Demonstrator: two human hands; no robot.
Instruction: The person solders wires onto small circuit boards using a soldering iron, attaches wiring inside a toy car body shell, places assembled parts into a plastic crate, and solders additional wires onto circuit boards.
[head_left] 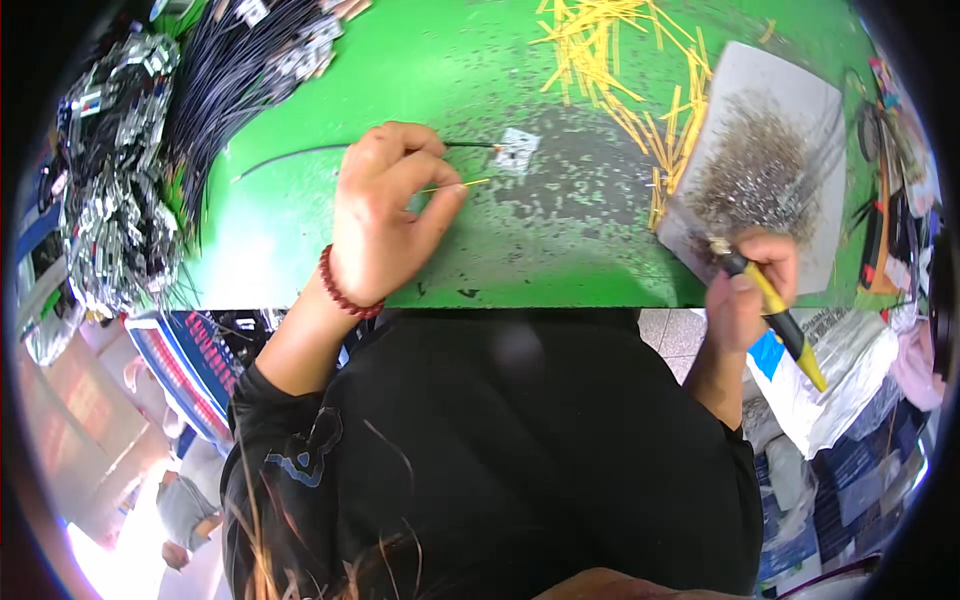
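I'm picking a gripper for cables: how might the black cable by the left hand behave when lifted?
The black cable probably flexes, given its gentle curve. Being thin, it's likely light, and its free left end may droop.

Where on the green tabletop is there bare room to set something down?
Two patches: beyond the left hand, between the dark cables and yellow strips; and along the near edge, between that hand and the pale board. Crowded: the left end, and the right around the board.
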